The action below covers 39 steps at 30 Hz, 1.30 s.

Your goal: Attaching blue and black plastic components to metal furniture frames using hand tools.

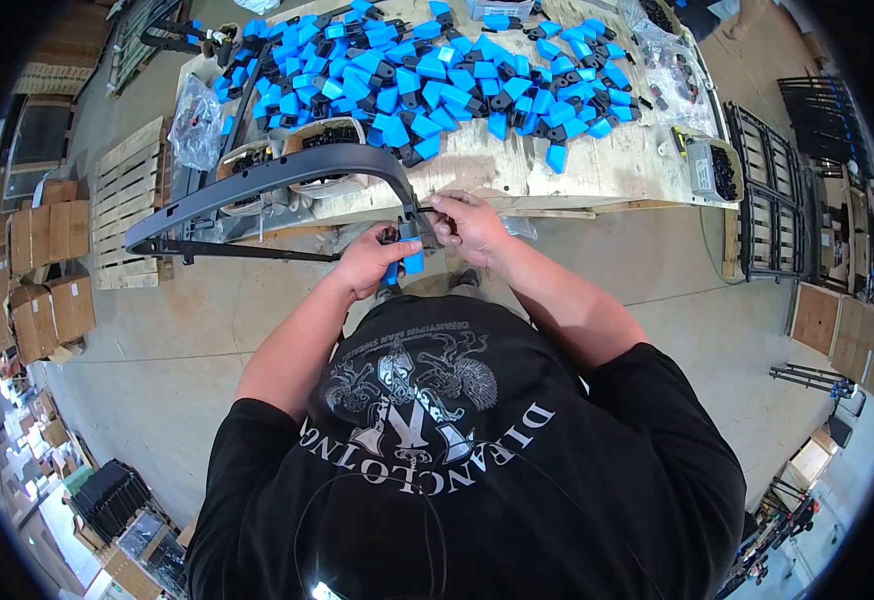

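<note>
A dark grey bent metal frame (267,172) extends left from my hands, partly over the near edge of the wooden worktable (597,185). My left hand (365,262) is closed around a blue-and-black plastic piece (413,262) at the frame's right-hand end. Close beside it, my right hand (469,226) pinches at the same end of the frame. A small dark part shows at its fingertips, too small to name. Many similar blue-and-black pieces (427,75) lie heaped on the table ahead.
Bins of small black parts (322,133) stand at the table's near left, another bin (712,168) at its right corner. Plastic bags (197,122) lie at the sides. A wooden pallet (129,200) and cardboard boxes (49,235) are left; black metal racks (769,195) stand right.
</note>
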Each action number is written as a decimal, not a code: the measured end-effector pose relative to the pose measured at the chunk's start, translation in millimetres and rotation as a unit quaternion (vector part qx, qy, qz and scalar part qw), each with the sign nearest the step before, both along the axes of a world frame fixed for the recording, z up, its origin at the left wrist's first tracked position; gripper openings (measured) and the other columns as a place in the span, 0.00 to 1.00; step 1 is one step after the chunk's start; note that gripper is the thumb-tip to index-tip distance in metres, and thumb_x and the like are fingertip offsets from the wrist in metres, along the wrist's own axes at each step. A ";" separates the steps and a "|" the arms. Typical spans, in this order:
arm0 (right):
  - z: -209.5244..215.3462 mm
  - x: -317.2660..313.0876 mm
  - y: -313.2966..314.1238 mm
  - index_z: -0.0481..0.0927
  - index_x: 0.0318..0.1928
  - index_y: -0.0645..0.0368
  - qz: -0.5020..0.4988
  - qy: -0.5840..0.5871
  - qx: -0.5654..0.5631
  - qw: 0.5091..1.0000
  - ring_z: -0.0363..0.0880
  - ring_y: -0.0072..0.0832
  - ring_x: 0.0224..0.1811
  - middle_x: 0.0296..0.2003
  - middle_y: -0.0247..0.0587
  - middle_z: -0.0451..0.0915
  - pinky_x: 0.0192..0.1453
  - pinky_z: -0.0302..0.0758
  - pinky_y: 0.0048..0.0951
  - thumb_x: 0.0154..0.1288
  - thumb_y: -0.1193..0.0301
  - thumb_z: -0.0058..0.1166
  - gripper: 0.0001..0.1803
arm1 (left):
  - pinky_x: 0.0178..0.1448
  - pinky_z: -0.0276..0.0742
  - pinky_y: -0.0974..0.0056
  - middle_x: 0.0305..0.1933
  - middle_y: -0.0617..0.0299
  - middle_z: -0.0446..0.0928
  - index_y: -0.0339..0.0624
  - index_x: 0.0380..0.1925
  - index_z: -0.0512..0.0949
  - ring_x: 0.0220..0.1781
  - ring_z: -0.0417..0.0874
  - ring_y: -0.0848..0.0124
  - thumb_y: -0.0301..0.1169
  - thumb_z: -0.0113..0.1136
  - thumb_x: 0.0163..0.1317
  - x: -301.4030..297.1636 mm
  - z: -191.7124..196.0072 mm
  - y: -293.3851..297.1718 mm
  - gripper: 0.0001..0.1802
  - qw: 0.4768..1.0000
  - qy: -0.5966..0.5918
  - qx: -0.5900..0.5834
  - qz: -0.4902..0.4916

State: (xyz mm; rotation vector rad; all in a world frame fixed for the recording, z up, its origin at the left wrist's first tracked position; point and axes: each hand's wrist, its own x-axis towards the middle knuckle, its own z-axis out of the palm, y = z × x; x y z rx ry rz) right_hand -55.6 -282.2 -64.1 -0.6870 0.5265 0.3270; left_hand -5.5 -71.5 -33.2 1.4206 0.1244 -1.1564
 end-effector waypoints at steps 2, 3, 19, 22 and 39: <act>0.2 -5.4 -5.3 0.75 0.46 0.62 -0.006 0.006 0.024 1.000 0.67 0.19 0.24 0.31 0.36 0.75 0.22 0.60 0.22 0.72 0.72 0.54 0.08 | 0.33 0.77 0.68 0.38 0.66 0.79 0.40 0.48 0.77 0.35 0.79 0.76 0.38 0.75 0.59 0.7 1.9 -0.2 0.22 1.000 0.003 0.006 -0.006; 1.6 -7.4 -6.3 0.75 0.46 0.62 -0.012 0.015 0.043 0.999 0.68 0.19 0.25 0.32 0.37 0.75 0.23 0.61 0.22 0.72 0.73 0.51 0.07 | 0.33 0.76 0.68 0.38 0.66 0.78 0.41 0.47 0.77 0.35 0.79 0.76 0.38 0.75 0.59 -0.2 -0.4 2.1 0.21 1.000 0.006 0.006 -0.028; 9.6 -2.5 1.6 0.73 0.48 0.64 -0.013 0.030 0.026 0.999 0.67 0.21 0.25 0.33 0.40 0.75 0.23 0.59 0.23 0.71 0.76 0.47 0.08 | 0.40 0.76 0.67 0.44 0.63 0.81 0.37 0.54 0.76 0.41 0.81 0.74 0.34 0.76 0.56 5.9 -14.6 -5.7 0.28 1.000 -0.016 -0.007 0.001; 6.3 -2.5 2.2 0.73 0.46 0.64 -0.015 0.024 0.101 0.994 0.67 0.22 0.25 0.33 0.40 0.74 0.23 0.59 0.23 0.72 0.75 0.48 0.07 | 0.41 0.77 0.66 0.45 0.63 0.81 0.38 0.56 0.75 0.43 0.81 0.73 0.32 0.76 0.55 5.3 -11.6 -5.9 0.30 1.000 -0.009 -0.016 0.010; 13.0 9.9 4.2 0.77 0.39 0.57 0.129 0.048 -0.215 0.967 0.66 0.20 0.22 0.27 0.30 0.72 0.24 0.61 0.25 0.74 0.64 0.52 0.10 | 0.41 0.78 0.66 0.46 0.64 0.80 0.39 0.57 0.75 0.43 0.81 0.74 0.32 0.73 0.60 -5.1 0.0 -9.3 0.27 0.998 -0.038 0.034 0.030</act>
